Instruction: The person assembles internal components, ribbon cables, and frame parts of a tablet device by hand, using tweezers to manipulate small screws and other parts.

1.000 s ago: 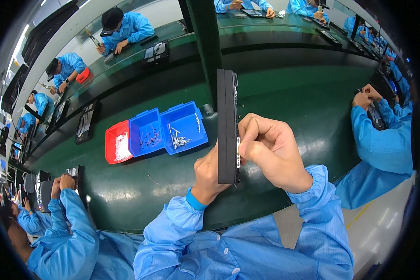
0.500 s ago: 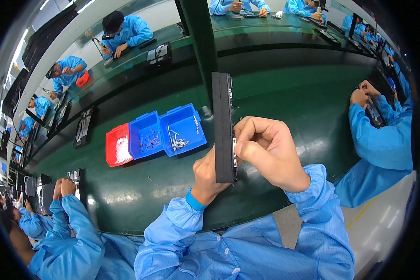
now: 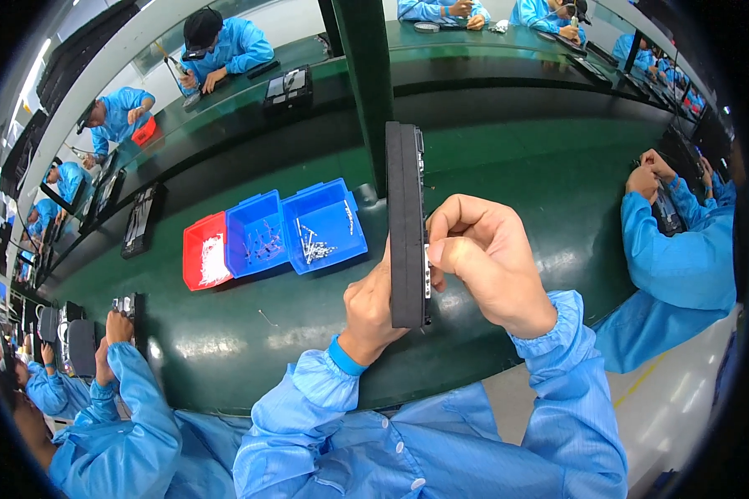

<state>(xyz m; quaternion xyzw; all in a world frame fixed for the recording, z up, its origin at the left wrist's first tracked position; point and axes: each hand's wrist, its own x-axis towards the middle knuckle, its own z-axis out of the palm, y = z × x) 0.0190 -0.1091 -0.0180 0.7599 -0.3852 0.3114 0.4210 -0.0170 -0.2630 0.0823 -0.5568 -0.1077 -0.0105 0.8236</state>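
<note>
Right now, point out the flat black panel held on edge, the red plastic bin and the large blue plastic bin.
flat black panel (image 3: 404,216), head view, upper dark edge.
red plastic bin (image 3: 196,248), head view, left inner wall.
large blue plastic bin (image 3: 341,218), head view, right inner floor.

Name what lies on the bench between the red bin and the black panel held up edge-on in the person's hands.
In the head view, two blue bins of small metal parts sit between the red bin and the black panel.
</note>
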